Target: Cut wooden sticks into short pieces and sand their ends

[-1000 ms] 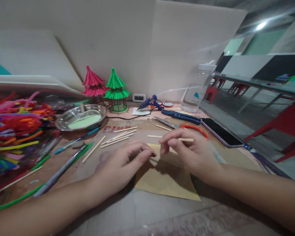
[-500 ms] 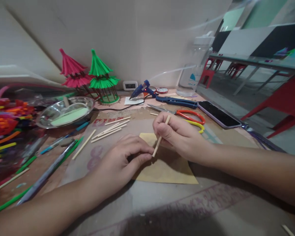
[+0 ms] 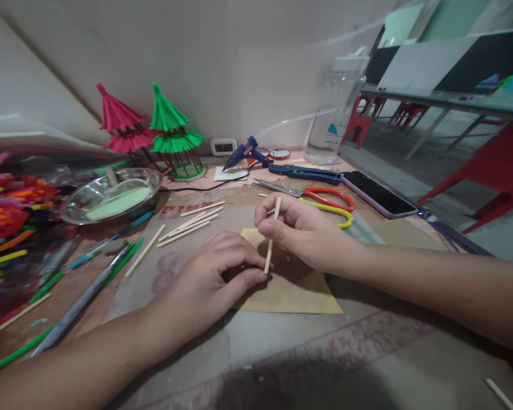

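Note:
My right hand (image 3: 297, 230) grips a short pale wooden stick (image 3: 270, 250) between thumb and fingers, holding it nearly upright with a slight tilt. At the stick's lower end, my left hand (image 3: 228, 265) closes its thumb and fingertips in a pinch against it. A tan sheet of paper (image 3: 297, 296), which looks like sandpaper, lies under both hands. To the left of it, several similar loose sticks (image 3: 190, 226) rest on the covered tabletop. Scissors (image 3: 329, 199) with red and yellow handles lie behind my right hand.
At the back stand a pink tiered model (image 3: 122, 117), a green one (image 3: 171, 117), a blue glue gun (image 3: 245, 154) and a clear bottle (image 3: 327, 122). Blue pliers (image 3: 305, 172) and a phone (image 3: 378, 193) lie to the right. A metal bowl (image 3: 70, 210) and colourful pipe cleaners (image 3: 8, 210) fill the left.
My right hand has shifted slightly left, and the stick's top has swung left, so it stands more upright. My left hand has stayed nearly in place at its lower end.

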`<state>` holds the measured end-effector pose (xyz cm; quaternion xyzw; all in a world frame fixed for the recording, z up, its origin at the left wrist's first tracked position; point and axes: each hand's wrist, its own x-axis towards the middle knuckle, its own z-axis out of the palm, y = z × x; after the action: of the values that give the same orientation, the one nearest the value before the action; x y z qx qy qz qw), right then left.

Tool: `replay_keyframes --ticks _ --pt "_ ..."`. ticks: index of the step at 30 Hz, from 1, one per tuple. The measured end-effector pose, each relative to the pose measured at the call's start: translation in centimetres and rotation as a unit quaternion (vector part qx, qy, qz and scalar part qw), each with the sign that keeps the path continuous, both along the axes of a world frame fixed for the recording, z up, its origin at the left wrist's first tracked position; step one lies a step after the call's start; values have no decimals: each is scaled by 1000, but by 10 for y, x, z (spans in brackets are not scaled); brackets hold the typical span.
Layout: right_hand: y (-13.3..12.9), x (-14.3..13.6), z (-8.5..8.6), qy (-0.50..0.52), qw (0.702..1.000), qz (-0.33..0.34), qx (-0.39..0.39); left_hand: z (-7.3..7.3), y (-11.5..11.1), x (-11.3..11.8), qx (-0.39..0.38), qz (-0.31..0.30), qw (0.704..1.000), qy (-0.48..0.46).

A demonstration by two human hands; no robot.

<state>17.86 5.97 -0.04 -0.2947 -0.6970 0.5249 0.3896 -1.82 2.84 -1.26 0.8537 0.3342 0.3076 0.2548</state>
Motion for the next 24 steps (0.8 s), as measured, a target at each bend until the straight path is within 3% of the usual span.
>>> replay_keyframes --ticks 4,7,11,15,20,24 --pt "1 1 0 -1 1000 20 -6 1 -1 -1 12 16 1000 11" --pt "7 9 1 -77 991 0 111 1 5 -5 58 50 995 58" --pt "19 18 -6 -201 954 7 221 -4 16 -12 98 77 978 167" --pt "26 20 -15 -240 939 26 244 -9 22 -14 60 67 970 227" --pt "27 20 -17 -234 936 13 262 -9 19 -14 70 64 964 248" --pt "28 19 -16 -220 948 -4 230 -9 16 -15 68 65 965 247"
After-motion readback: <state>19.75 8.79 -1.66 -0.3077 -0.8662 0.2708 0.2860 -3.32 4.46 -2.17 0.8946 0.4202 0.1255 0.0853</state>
